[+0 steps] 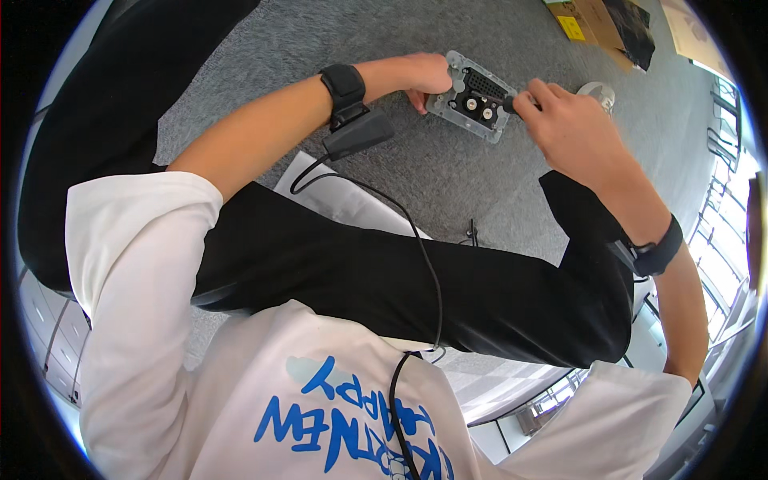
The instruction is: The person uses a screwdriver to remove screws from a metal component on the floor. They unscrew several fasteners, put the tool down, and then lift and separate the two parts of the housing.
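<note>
A rectangular grey metal-framed panel (pixel 468 130) is held tilted above the carpet. Its dark middle has a grid of small openings and two round silvery parts. My left hand (pixel 432 74) grips its left end, fingers curled around the edge and partly hidden. At the opposite edge, my right hand (pixel 570 132) is closed round a short black tool (pixel 510 105), which looks like a screwdriver handle. The tool's end meets the panel's right side, and its tip cannot be made out.
Grey carpet (pixel 264 80) surrounds the panel. A cardboard box (pixel 592 22) with black plastic lies at the far right, near a pale rounded object (pixel 598 94). White sheeting (pixel 344 200) lies by my legs. A black cable (pixel 416 232) runs from my left wrist device across my leg.
</note>
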`<state>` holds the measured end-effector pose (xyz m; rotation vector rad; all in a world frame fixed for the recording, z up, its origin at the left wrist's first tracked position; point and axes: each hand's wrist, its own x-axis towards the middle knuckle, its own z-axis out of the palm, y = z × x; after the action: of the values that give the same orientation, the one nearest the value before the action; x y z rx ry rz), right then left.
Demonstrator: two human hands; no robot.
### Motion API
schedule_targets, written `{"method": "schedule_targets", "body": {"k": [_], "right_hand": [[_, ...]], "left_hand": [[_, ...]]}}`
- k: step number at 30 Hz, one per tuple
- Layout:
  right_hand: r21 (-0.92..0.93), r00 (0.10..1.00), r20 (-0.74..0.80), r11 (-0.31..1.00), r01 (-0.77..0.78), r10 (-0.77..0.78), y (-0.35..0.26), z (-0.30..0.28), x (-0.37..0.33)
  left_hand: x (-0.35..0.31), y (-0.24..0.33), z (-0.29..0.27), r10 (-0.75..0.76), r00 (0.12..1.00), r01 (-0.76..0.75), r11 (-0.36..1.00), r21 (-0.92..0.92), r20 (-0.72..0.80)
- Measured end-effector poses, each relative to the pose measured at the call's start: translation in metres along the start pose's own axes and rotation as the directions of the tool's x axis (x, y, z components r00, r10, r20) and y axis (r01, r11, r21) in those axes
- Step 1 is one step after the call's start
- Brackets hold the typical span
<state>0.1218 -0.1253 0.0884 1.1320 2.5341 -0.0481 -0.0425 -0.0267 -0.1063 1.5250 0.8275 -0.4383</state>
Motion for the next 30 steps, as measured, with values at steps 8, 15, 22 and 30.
{"method": "schedule_targets", "body": {"k": [8,15,22,30], "right_hand": [[-0.09,0.993,0.11,0.994,0.055,-0.045,0.006,-0.001,0.013],[-0.076,0.986,0.14,0.994,-0.075,0.085,-0.002,-0.003,0.018],[-0.039,0.972,0.172,0.987,-0.154,0.158,0.0,0.0,0.031],[-0.002,0.941,0.188,0.958,-0.288,0.283,0.0,-0.004,0.026]], "left_hand": [[0.006,-0.005,0.008,0.043,0.998,-0.044,0.998,-0.048,-0.037],[0.002,-0.003,0.012,0.036,0.996,-0.04,0.998,-0.048,-0.085],[0.004,-0.006,0.015,0.01,0.993,-0.009,1.0,0.007,-0.115],[0.0,0.004,0.012,0.034,0.991,-0.026,0.998,0.062,-0.132]]}}
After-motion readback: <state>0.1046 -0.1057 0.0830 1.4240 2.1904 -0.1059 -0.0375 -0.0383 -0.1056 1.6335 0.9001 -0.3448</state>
